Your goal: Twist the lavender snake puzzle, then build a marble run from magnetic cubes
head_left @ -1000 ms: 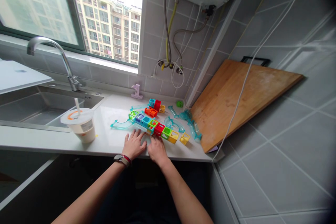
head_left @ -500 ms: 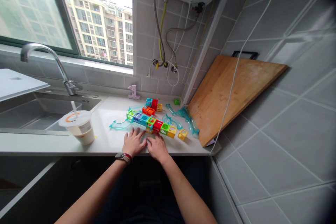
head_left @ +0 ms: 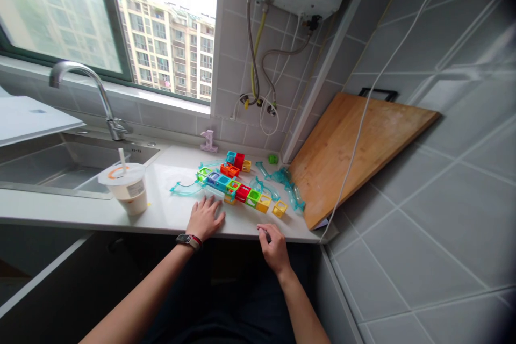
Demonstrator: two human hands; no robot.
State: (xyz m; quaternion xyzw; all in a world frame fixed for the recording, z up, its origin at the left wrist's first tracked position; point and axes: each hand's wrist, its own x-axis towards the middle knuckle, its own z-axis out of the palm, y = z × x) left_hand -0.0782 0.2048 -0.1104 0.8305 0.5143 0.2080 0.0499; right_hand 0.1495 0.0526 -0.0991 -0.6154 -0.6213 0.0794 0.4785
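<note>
My left hand (head_left: 205, 218) lies flat on the counter with its fingers spread, holding nothing. It is just in front of a row of joined coloured toy cubes (head_left: 233, 186), in green, purple, blue, red and yellow. My right hand (head_left: 276, 247) is at the counter's front edge, its fingers curled in towards the thumb. Nothing shows in it. A loose yellow cube frame (head_left: 279, 208) lies just beyond that hand. Behind the row are orange cubes (head_left: 229, 170) and a red cube (head_left: 239, 161). A clear teal curved track piece (head_left: 186, 190) extends left of the row.
More teal track pieces (head_left: 284, 176) lie to the right, near a leaning wooden board (head_left: 358, 145). A green piece (head_left: 273, 159) and a lilac figure-one block (head_left: 208, 141) are at the back. A lidded drink cup (head_left: 131, 193) stands left, before the sink (head_left: 68, 169).
My right hand has moved right and back from the cube row to the counter edge, and its fingers have curled. My left hand stays in place. The view has shifted slightly.
</note>
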